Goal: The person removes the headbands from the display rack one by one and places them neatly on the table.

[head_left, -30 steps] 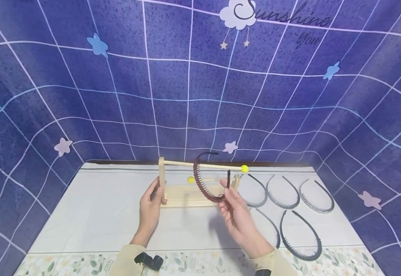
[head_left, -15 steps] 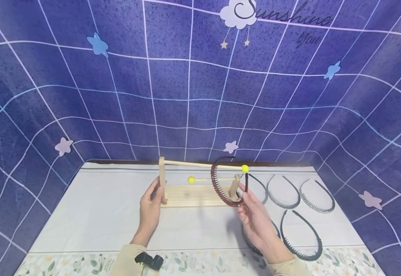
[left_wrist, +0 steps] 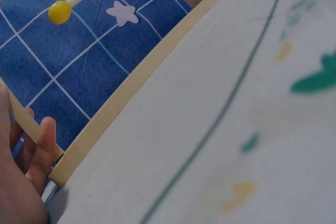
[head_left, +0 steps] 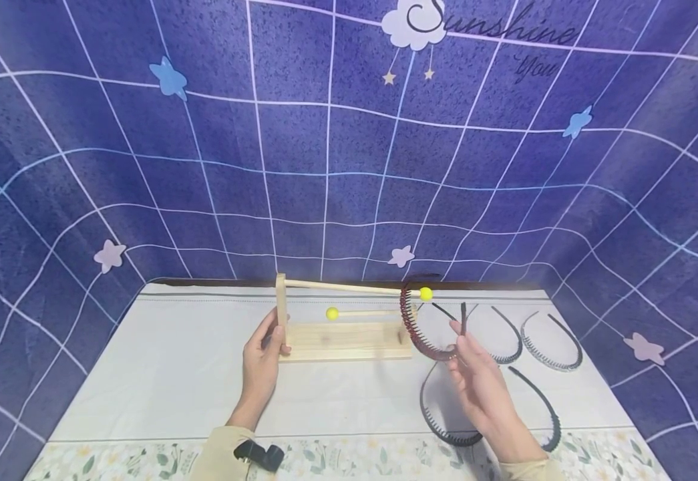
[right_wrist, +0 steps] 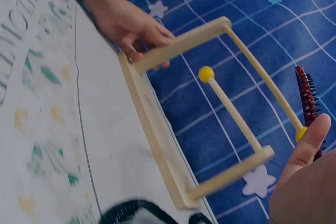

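Observation:
A wooden stand point(head_left: 349, 341) has an upright at each end, each carrying a rod with a yellow ball on its tip. My left hand point(head_left: 260, 364) grips the left upright low down, as the left wrist view also shows. My right hand point(head_left: 487, 394) pinches a dark red toothed headband point(head_left: 410, 321) by its lower curve, near one end. The headband is held up at the stand's right, its far side overlapping the upper rod point(head_left: 342, 286) close to the yellow ball point(head_left: 425, 294). In the right wrist view, the thumb point(right_wrist: 310, 148) partly covers that ball.
Several dark headbands lie on the white cloth to the right, among them a black one point(head_left: 556, 417) in front and a greyish one point(head_left: 578, 347) far right. Another headband point(head_left: 453, 439) lies under my right hand. A blue grid-patterned curtain point(head_left: 300, 200) closes off the back.
My right hand has moved right with the red headband, from around the middle of the upper rod to its yellow-balled end. The left hand and the stand have stayed put.

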`<state>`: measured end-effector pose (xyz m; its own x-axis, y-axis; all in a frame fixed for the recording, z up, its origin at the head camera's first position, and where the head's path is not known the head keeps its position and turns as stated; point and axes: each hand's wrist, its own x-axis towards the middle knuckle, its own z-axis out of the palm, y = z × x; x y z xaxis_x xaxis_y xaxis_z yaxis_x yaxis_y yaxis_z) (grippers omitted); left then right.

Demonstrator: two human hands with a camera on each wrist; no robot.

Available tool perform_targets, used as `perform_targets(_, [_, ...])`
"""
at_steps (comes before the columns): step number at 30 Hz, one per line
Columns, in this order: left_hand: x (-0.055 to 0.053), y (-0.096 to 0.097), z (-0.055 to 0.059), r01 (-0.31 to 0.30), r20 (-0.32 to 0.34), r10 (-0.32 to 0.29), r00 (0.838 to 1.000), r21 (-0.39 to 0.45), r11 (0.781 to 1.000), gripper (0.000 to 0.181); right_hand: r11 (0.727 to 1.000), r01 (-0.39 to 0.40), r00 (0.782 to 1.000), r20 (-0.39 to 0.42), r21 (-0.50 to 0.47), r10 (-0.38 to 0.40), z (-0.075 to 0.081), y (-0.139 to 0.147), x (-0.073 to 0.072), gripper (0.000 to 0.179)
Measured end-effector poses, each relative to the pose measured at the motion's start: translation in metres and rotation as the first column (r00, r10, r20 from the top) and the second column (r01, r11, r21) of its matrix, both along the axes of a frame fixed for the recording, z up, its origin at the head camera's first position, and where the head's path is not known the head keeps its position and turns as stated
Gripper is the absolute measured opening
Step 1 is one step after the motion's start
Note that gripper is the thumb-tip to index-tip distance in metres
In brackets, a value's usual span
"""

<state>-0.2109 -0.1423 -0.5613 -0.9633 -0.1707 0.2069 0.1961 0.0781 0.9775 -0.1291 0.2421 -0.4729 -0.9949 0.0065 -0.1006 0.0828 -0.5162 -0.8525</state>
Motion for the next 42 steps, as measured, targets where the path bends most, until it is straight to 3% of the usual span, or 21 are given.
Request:
perform_targets(11, [0.001, -0.002, -0.001, 0.012, 0.005, -0.012, 1.0, -0.006, 1.0, 0.053, 0.998, 0.057, 0.998, 0.011, 0.039, -0.058, -0.004, 0.041, 0.009, 0.029])
perform_targets(21, [0.002, -0.002, 0.001, 0.008, 0.023, -0.008, 1.0, -0.015, 1.0, 0.054, 0.998, 0.064, 0.99, -0.125, -0.017, -0.066, -0.014, 0.082, 0.02, 0.034])
perform_targets(25, [0.003, -0.002, 0.001, 0.006, 0.024, -0.005, 1.0, -0.014, 1.0, 0.054, 0.997, 0.069, 0.988, -0.134, -0.031, -0.073, -0.02, 0.102, 0.025, 0.035])
perform_targets(34, [0.0, 0.0, 0.001, -0.017, -0.008, 0.017, 1.0, 0.007, 1.0, 0.051, 0.974, 0.219, 0.974, -0.078, 0.057, -0.215, -0.033, 0.143, 0.041, 0.032])
perform_targets(42, [-0.001, 0.001, 0.002, -0.012, 0.015, 0.012, 1.0, -0.001, 1.0, 0.052, 0.934, 0.341, 0.937, -0.12, 0.109, -0.328, -0.049, 0.177, 0.057, 0.037])
